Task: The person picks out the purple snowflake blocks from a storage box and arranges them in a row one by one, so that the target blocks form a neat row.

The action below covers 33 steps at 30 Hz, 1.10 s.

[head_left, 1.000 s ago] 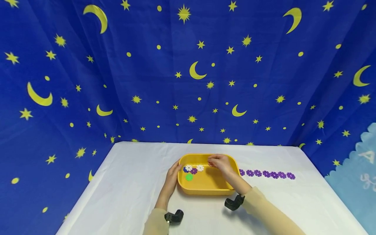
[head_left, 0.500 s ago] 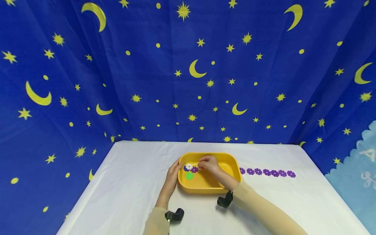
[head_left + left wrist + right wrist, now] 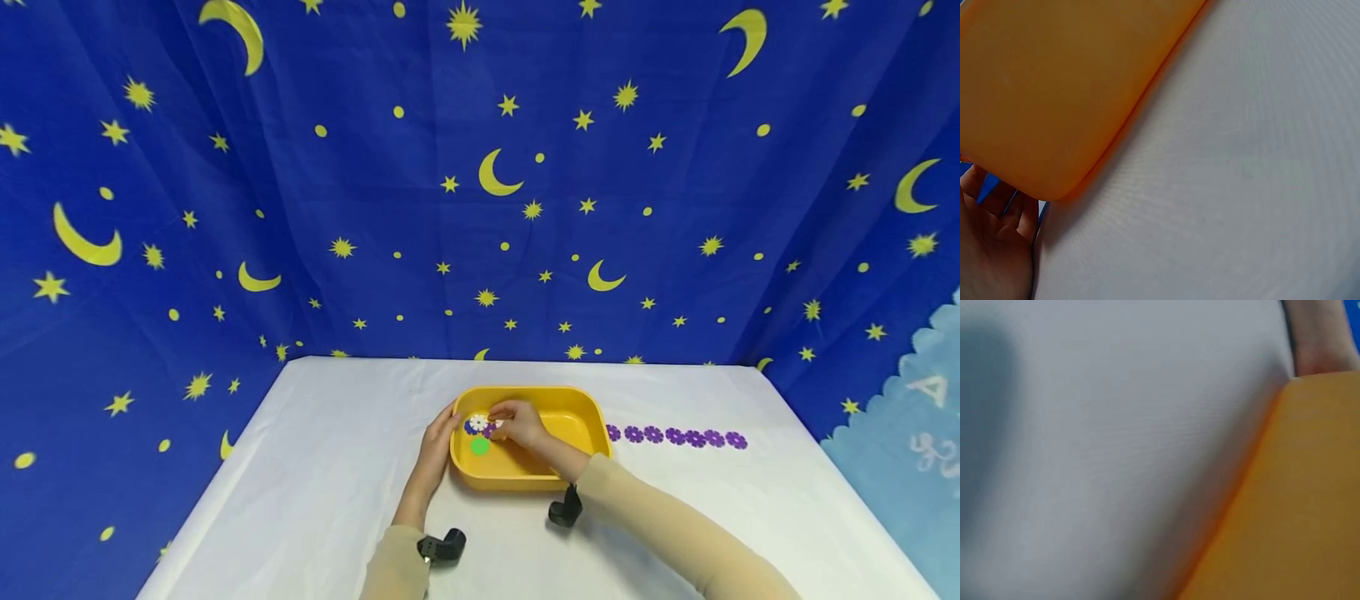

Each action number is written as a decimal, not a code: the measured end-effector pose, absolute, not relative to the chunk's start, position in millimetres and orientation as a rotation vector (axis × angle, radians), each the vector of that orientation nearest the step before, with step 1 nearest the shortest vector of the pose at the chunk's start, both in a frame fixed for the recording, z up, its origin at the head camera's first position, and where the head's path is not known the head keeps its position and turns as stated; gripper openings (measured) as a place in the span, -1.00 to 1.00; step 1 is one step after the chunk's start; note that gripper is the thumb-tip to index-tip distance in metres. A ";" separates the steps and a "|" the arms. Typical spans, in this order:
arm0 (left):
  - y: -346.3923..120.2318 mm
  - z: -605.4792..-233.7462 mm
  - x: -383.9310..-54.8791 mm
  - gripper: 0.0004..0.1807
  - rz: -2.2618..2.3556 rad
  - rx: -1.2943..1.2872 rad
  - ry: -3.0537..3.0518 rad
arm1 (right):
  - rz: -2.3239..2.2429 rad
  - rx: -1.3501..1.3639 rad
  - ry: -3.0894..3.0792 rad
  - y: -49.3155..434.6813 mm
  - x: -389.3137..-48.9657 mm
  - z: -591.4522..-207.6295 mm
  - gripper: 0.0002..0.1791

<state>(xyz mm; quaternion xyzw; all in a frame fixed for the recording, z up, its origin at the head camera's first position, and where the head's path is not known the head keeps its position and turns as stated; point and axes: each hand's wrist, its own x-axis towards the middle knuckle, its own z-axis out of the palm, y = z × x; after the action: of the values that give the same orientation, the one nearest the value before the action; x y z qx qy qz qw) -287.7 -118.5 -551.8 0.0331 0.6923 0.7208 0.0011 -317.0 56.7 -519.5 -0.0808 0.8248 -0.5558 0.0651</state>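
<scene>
A yellow tray stands on the white table. My left hand holds its left end, thumb at the rim; the left wrist view shows the palm beside the tray's wall. Inside the tray, my right hand reaches over flat flower-shaped pieces, thumb and forefinger bent around a white one that is partly hidden. I cannot tell whether they pinch it. Left of these fingers lie a white flower piece, a blue piece and a purple piece. A green piece lies nearer the front.
Right of the tray, several purple flower pieces form a row on the white table. Behind the table hangs a blue curtain with yellow moons and stars. Black wrist cameras sit on both forearms.
My right hand has moved left inside the tray, from its right half to the pieces on the left, and now covers much of the second white piece. My left hand stays at the tray's end.
</scene>
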 end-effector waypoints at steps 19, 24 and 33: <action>-119.4 -552.5 -287.4 -0.42 2.276 0.108 2.160 | -1.395 -0.431 2.680 57.4 -316.9 -519.6 -0.63; -118.5 -553.6 -288.8 -0.41 2.273 0.113 2.181 | -1.370 -0.331 2.730 60.2 -314.0 -515.8 -0.72; -118.4 -551.7 -287.5 -0.41 2.274 0.100 2.165 | -1.716 -0.021 2.482 63.6 -314.9 -512.3 -0.94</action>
<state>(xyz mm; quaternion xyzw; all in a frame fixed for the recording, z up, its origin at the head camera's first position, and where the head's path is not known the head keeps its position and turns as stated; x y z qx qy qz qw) -287.5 -118.4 -551.7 0.0318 0.6891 0.7239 0.0004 -314.9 63.6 -512.3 -0.0069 0.8210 -0.5675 0.0620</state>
